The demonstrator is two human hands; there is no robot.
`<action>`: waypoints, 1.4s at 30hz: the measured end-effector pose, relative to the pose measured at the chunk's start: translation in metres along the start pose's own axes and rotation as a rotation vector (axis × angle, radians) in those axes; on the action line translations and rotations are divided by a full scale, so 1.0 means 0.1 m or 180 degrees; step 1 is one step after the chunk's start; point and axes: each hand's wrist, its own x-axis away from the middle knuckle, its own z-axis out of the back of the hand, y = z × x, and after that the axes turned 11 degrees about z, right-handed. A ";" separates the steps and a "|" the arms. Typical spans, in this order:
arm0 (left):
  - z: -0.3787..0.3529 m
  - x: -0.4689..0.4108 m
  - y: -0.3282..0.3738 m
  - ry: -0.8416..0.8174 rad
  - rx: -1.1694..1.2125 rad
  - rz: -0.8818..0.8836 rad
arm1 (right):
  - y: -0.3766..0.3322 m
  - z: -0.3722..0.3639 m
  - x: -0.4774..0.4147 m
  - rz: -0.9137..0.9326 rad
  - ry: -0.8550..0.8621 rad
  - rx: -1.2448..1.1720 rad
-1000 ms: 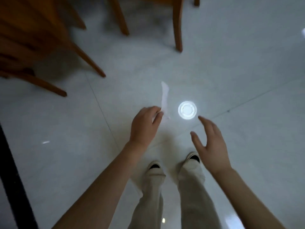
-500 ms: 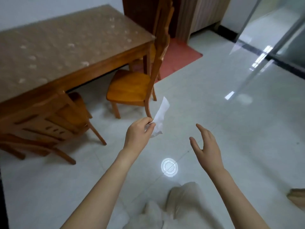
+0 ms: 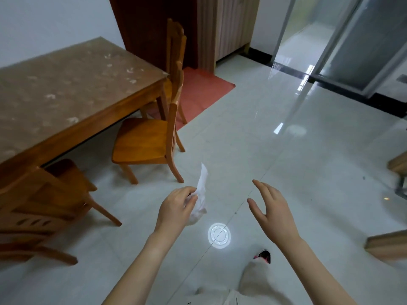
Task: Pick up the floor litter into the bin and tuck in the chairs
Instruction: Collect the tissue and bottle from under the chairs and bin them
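Head view: a crumpled strip of white paper litter (image 3: 201, 194) is pinched between the thumb and curled fingers of the left hand (image 3: 176, 208), held up off the floor (image 3: 286, 150), with its free end standing upward above the knuckles. The right hand (image 3: 273, 212) is held open beside it, fingers spread and relaxed, gripping nothing and well apart from the paper.

A wooden table (image 3: 66, 84) is seen at the left. One wooden chair (image 3: 141, 144) stands at the table's long edge near its corner, most of its seat out from under the tabletop. A second chair (image 3: 44, 205) is placed further along the same edge, at the left side of the frame, its seat partly under the table. A third chair (image 3: 174, 62) is set at the table's short end, on a red mat (image 3: 204, 91). A round light reflection (image 3: 219, 235) is seen on the floor tiles between the two forearms, and a shoe (image 3: 263, 256) is visible below the right hand.
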 end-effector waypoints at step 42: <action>-1.38 -5.64 1.60 0.0909 0.0024 0.1234 | 2.86 -0.34 -6.73 0.1460 -0.1212 -0.0655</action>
